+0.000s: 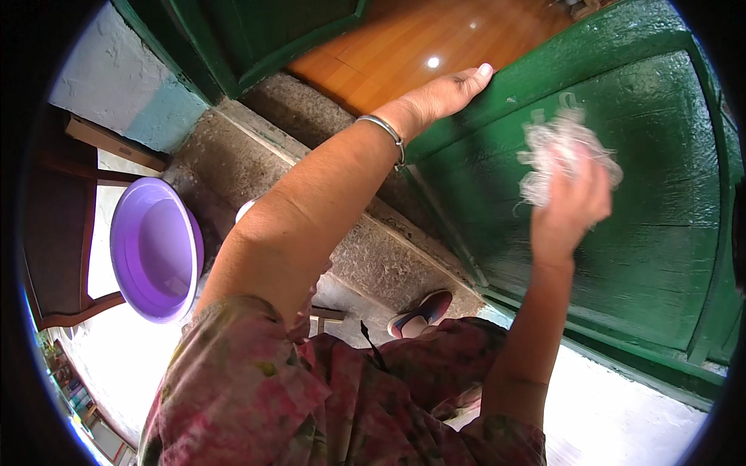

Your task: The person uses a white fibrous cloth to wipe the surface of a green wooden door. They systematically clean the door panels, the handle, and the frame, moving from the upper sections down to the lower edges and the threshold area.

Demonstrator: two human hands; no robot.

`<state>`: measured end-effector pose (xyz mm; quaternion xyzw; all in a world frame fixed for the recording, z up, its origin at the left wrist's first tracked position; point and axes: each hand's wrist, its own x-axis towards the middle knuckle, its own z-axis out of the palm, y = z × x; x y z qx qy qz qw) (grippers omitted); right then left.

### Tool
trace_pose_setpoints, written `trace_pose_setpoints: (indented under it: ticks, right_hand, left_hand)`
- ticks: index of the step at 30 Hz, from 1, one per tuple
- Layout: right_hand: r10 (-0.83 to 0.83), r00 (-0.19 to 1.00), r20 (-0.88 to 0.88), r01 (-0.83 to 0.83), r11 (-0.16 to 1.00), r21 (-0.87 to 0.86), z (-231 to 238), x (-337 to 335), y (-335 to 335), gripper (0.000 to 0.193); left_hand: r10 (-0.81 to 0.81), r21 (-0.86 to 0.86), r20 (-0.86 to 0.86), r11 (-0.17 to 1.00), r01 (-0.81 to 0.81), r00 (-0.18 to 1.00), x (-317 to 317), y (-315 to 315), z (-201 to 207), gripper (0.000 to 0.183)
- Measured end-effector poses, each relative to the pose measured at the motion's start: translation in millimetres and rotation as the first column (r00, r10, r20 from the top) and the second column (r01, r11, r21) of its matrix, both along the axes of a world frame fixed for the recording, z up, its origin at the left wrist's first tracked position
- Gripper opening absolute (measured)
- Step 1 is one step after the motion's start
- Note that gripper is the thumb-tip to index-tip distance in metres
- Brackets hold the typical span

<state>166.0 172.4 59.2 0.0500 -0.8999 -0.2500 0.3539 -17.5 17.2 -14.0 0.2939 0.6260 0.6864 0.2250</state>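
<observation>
My left hand (pixel 444 96), with a silver bangle (pixel 385 126) at its wrist, grips the edge of a green wooden door (pixel 657 186). Its thumb shows at the edge, while its other fingers are mostly hidden. In my right hand (pixel 573 203) is a bunched white rag (pixel 566 130) with loose, frayed threads. Its fingers press the rag against the door's recessed panel. Both that hand and the rag are smeared by motion. The panel looks shiny in places.
A purple basin (pixel 159 248) stands at the left beside dark wooden furniture (pixel 58 233). A worn stone step (pixel 388 260) runs below the doorway, with my shoe (pixel 423 311) near it. Beyond lies an orange-brown wooden floor (pixel 373 62) and another green door leaf (pixel 264 39).
</observation>
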Motion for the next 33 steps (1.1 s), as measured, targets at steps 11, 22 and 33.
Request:
trace_pose_setpoints:
  ticks: [11, 22, 33]
  right_hand:
    - [0.204, 0.846, 0.492, -0.190, 0.979, -0.080, -139, -21, 1, 0.019]
    - [0.088, 0.984, -0.156, -0.087, 0.996, 0.015, 43, 0, -6, 0.043]
    - [0.105, 0.911, 0.399, -0.128, 0.991, 0.029, -133, -20, 4, 0.019]
  left_hand:
    - [0.013, -0.002, 0.007, 1.000, -0.013, 1.000, 0, 3, 6, 0.081]
    - [-0.002, 0.024, -0.001, 1.000, 0.002, 1.000, -5, 4, -4, 0.081]
    - [0.044, -0.013, 0.021, 0.999, -0.044, 0.999, -7, 6, -4, 0.082]
